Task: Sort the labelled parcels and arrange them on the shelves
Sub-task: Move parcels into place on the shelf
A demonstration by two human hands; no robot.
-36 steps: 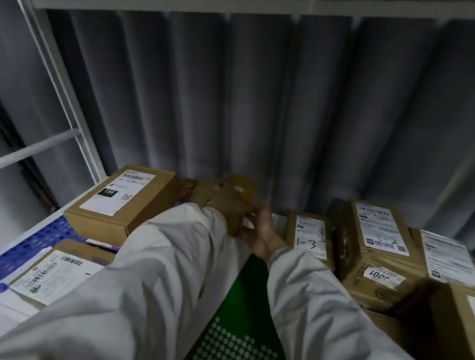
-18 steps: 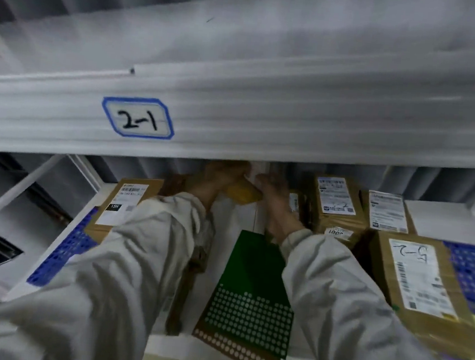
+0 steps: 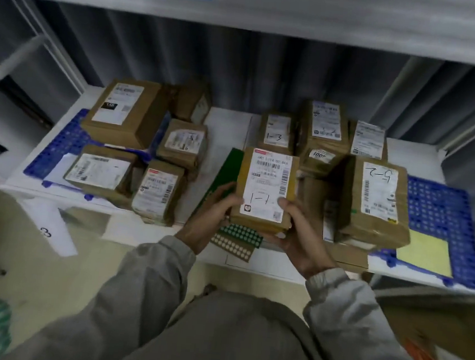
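Observation:
Both hands hold a small brown parcel [image 3: 266, 188] above the front of the white shelf [image 3: 229, 127]; its white label bears a handwritten "1-1". My left hand [image 3: 211, 212] grips its lower left edge. My right hand [image 3: 298, 232] cups its lower right corner, thumb on the label. Several labelled parcels lie on the shelf: a group at the left with a large box [image 3: 124, 111], and a group at the right with a box marked "1-3" [image 3: 277, 131] and a big one [image 3: 376, 202] with upside-down writing.
A green dotted card [image 3: 231, 176] lies on the shelf under the held parcel. Blue plastic grids [image 3: 436, 210] sit at both shelf ends, a yellow sheet [image 3: 423, 253] on the right one. The upper shelf beam [image 3: 333, 12] carries a blue-framed tag. A white post [image 3: 51, 228] marked "3" stands below left.
My hands came back from the rear of the shelf toward me, now holding the "1-1" parcel at the front. The camera tilted down and drew back, showing the whole shelf.

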